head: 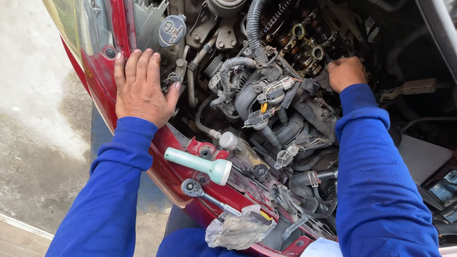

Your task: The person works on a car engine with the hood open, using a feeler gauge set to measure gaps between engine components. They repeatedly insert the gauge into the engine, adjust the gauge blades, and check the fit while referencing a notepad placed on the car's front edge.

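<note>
Head view: red car's engine bay [266, 109] above stained concrete floor [33, 143].

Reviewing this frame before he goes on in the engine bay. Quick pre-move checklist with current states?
1. Left hand braced: ok, it lies flat on the red body edge beside the reservoir cap.
2. Right hand grip: cannot tell, the fingers curl down into the exposed cam area and whatever they hold is hidden.
3. Ratchet within reach: ok, it lies on the front panel, untouched.
4. Flashlight stable: cannot tell, it lies across the panel edge with no hand on it.
5. Rag clear of the engine: ok, it sits bunched at the near edge.
6. Sleeves clear of hoses: not ok, the right sleeve lies over the hoses and wiring.
</note>
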